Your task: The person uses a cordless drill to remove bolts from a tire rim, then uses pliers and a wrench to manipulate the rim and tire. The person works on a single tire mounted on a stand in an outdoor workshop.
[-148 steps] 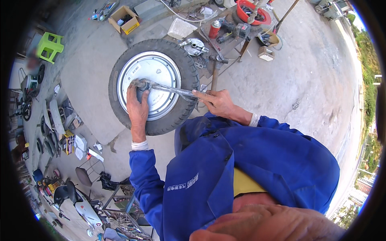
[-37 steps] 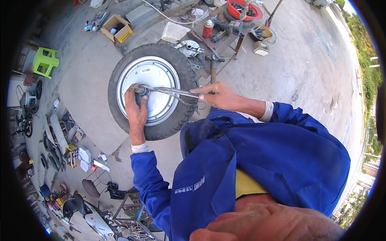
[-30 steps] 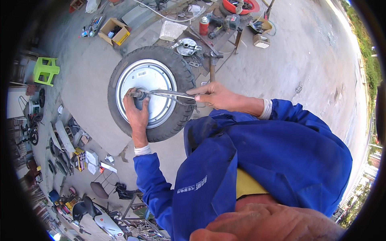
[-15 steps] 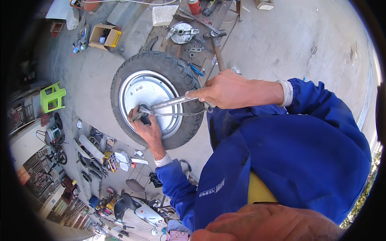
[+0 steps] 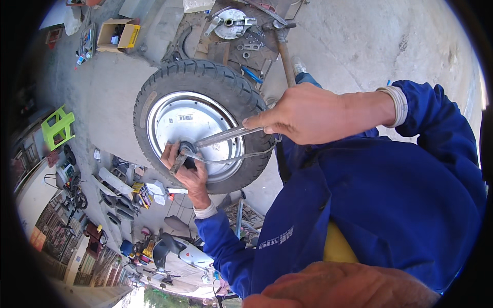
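A wheel with a black knobbly tyre [image 5: 246,97] and a silver hub cover [image 5: 174,110] lies before me. My right hand [image 5: 305,115] is closed round a flat steel bar [image 5: 223,136], its index finger stretched along it. The bar's far end meets the hub centre, beside a dark ring [image 5: 188,147] around the axle [image 5: 178,163]. Fingers of my left hand [image 5: 194,177] curl about this ring from both sides. A grey cable [image 5: 231,160] runs from the axle across the rim toward my right side. My fingers hide part of the ring.
Beyond the tyre, a brake plate [image 5: 229,24], a hammer [image 5: 282,49], blue-handled pliers [image 5: 251,74] and small metal parts lie on a dark board. A cardboard box [image 5: 117,36] and a green stool [image 5: 57,127] stand to the left. Scooters [image 5: 177,250] are at the lower left.
The view has moved closer to the wheel. My right hand and the bar sit slightly lower against the hub centre, and my left fingers stay around the ring.
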Demonstrator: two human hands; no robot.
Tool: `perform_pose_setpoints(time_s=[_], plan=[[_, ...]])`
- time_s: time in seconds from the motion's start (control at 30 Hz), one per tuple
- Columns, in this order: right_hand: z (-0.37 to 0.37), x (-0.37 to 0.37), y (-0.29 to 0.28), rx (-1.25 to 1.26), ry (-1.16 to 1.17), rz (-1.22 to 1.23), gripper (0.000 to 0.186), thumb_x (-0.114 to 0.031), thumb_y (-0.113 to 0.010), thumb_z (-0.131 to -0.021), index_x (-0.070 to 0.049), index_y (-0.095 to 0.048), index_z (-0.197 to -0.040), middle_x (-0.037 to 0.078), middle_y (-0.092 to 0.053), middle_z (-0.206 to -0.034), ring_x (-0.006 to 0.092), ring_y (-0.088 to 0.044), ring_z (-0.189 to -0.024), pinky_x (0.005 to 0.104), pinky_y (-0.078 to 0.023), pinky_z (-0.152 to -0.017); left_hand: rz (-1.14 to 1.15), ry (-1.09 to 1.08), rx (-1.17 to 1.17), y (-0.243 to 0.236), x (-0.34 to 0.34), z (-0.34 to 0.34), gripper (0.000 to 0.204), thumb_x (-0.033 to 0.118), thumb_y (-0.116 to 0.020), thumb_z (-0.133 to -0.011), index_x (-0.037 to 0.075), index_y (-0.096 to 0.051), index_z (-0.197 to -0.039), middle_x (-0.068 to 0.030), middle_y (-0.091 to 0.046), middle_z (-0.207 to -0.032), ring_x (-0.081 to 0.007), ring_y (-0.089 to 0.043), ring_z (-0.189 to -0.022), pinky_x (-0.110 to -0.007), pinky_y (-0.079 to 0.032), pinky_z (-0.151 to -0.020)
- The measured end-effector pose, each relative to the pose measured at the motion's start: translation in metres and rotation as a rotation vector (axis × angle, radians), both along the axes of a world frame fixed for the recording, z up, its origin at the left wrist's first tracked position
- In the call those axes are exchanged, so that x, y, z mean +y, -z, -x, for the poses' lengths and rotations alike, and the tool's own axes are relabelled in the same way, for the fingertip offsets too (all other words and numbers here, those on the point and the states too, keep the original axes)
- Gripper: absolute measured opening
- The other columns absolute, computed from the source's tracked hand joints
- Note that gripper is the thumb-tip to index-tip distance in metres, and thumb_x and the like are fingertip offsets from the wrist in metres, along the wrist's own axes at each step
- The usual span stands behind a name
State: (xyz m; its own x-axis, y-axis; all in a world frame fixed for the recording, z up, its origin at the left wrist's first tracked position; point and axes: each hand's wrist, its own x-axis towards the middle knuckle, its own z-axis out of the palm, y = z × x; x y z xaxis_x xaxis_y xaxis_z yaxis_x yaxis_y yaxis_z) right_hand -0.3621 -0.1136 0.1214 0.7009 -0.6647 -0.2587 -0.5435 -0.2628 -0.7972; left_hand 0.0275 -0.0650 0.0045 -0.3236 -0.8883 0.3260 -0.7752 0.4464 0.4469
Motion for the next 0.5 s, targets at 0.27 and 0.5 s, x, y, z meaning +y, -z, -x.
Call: perform_pose_setpoints(time_s=[0.27, 0.5], plan=[[0.0, 0.007, 0.036, -0.328, 0.265, -0.526, 0.035, -0.008, -0.064, -0.104, 0.001, -0.069, -0.137, 0.016, -0.055, -0.063, 0.0149, -0.048, -0.055, 0.036, -0.043, -0.055, -0.025, -0.001, 0.027, -0.003, -0.003, 0.004, 0.042, 0.03, -0.071, -0.096, -0.001, -0.058, -0.121, -0.0202, -0.063, -0.133, -0.0455, -0.053, -0.127, -0.063, -0.042, -0.11], [-0.001, 0.016, 0.032, -0.226, 0.212, -0.228, 0.036, -0.014, -0.065, -0.103, -0.013, -0.072, -0.138, 0.022, -0.069, -0.074, 0.0316, -0.062, -0.057, 0.0455, -0.049, -0.058, 0.029, -0.214, 0.111, -0.007, 0.01, 0.029, 0.051, 0.022, -0.075, -0.096, -0.006, -0.055, -0.134, -0.0226, -0.055, -0.132, -0.043, -0.054, -0.121, -0.056, -0.043, -0.105]])
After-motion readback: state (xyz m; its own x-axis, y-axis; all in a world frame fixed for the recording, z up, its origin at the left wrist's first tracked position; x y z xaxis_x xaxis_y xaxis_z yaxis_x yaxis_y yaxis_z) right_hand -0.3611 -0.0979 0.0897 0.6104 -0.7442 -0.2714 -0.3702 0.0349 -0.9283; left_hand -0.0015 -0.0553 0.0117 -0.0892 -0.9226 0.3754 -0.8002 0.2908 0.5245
